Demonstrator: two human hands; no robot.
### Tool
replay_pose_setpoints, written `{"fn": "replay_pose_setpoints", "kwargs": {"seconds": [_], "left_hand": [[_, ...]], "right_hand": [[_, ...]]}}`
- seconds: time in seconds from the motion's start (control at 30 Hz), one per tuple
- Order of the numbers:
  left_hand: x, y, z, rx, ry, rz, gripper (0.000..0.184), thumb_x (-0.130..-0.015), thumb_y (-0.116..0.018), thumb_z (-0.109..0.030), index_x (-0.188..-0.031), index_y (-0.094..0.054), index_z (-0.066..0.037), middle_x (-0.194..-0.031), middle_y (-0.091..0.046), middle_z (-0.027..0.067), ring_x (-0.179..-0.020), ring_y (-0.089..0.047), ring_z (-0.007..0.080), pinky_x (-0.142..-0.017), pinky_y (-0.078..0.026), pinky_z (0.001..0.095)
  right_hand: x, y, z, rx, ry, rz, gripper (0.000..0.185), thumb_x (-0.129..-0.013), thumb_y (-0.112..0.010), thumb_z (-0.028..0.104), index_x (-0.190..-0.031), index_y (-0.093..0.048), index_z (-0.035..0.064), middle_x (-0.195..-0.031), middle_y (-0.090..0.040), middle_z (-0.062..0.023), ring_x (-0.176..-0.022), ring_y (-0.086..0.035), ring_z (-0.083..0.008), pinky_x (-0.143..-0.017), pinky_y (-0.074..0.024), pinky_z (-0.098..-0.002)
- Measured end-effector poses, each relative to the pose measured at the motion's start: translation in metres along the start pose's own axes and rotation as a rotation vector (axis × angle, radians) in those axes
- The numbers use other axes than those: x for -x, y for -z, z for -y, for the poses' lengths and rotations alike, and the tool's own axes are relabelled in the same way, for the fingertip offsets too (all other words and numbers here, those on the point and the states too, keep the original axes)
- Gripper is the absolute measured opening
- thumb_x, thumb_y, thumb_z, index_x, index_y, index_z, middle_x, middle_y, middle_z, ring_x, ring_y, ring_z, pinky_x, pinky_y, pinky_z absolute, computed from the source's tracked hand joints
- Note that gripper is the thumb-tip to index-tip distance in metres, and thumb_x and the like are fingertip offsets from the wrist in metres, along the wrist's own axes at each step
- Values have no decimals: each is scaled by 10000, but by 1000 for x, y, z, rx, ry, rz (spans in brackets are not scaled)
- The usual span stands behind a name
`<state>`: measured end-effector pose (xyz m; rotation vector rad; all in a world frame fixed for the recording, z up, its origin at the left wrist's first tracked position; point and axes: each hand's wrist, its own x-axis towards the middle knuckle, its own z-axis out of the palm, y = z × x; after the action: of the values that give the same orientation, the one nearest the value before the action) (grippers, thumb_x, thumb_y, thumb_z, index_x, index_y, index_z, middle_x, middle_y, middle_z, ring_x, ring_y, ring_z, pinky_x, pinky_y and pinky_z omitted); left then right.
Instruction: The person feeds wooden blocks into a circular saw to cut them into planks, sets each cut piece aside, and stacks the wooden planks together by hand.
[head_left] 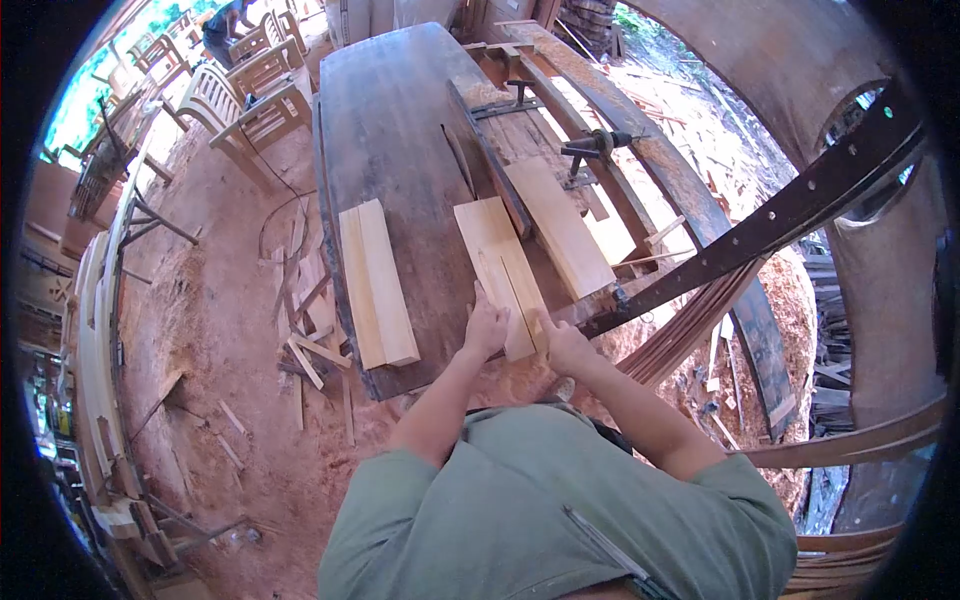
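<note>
Head view: left hand (486, 327) and right hand (564, 347) touch opposite sides of the middle pale board (490, 245) on the tabletop (395, 130); finger closure cannot be determined.

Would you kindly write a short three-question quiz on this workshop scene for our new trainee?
1. Which pale wood do the left hand and right hand touch?
A) the leftmost wood
B) the middle wood
C) the rightmost wood

2. True or false: in this view, the plastic chairs are to the left of the large dark slab.

3. Fill in the colour: the person's shirt is ____.

Key: 1. B; 2. true; 3. green
</note>
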<state>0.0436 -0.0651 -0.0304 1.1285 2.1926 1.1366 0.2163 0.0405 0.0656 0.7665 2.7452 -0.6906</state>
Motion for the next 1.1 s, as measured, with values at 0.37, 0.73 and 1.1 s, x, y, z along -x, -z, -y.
{"fn": "replay_pose_setpoints", "kwargs": {"seconds": [0.37, 0.73, 1.1], "left_hand": [[-30, -5, 1, 96, 69, 18, 406, -947, -494, -274, -971, -702, 73, -1500, -105, 405, -1374, -284, 486, -1172, -184, 505], [-42, 6, -5, -69, 56, -33, 787, -923, -545, -216, -1442, -98, 171, -1515, -209, 330, -1381, -344, 384, -1190, -136, 478], [-66, 27, -3, -78, 50, -73, 384, -910, -561, -236, -1153, -641, 52, -1502, -272, 309, -1287, -473, 367, -1176, -191, 460]], "right_hand": [[-31, 11, -24, 67, 131, -35, 749, -777, -551, 9, -1467, -261, -30, -951, -627, -253, -895, -623, -411, -819, -496, -484], [-49, 31, -8, 205, 70, 120, 817, -764, -580, 6, -1477, -185, -63, -940, -621, -261, -885, -641, -407, -795, -518, -490], [-81, 45, -3, 197, 106, 133, 757, -818, -512, 20, -1491, -170, -30, -958, -616, -260, -919, -627, -407, -818, -497, -488]]}}
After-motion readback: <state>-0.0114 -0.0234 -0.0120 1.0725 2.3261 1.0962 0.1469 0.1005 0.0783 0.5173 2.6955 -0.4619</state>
